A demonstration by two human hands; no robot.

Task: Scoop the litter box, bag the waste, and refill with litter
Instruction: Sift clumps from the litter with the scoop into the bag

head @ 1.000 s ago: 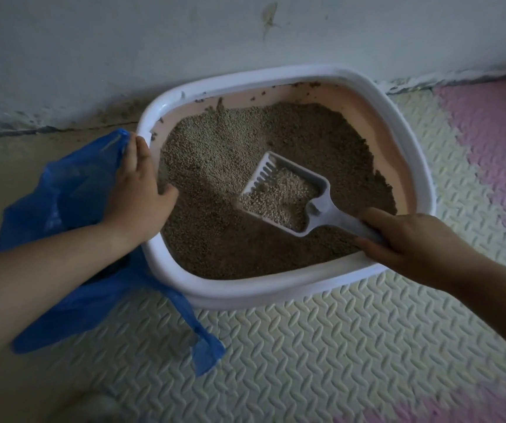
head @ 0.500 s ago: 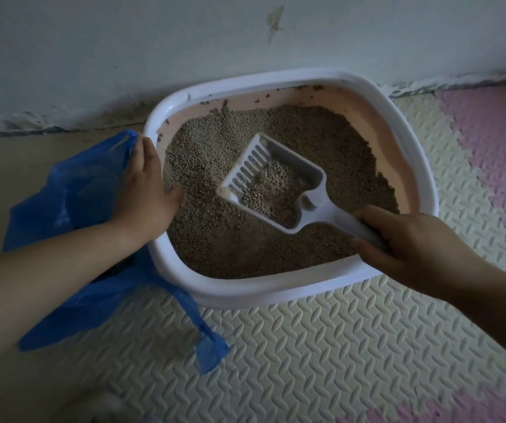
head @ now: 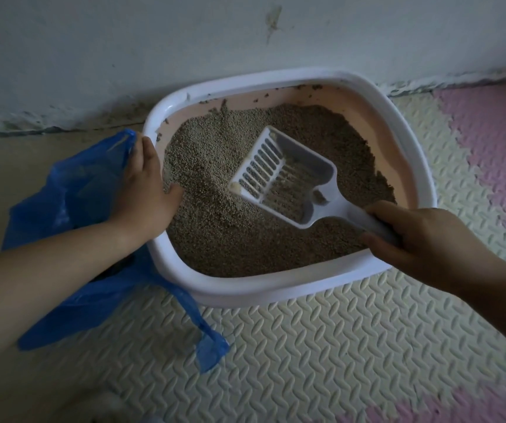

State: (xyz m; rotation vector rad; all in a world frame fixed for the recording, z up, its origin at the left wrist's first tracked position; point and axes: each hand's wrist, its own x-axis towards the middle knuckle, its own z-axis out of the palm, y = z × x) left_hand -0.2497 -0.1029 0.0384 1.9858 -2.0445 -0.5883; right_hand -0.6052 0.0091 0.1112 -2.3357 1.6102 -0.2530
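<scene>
Left hand (head: 146,193) on bag (head: 71,203), right hand (head: 422,239) round white, seemingly near-empty scoop (head: 291,184)

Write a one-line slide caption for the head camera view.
Right hand holds a nearly empty scoop over the litter box; left hand rests on its rim beside a blue bag.

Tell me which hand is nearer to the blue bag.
Left. The left hand lies on the litter box rim, fingers against the blue bag's edge. The right hand grips the scoop handle at the box's opposite side, apart from the bag.
</scene>
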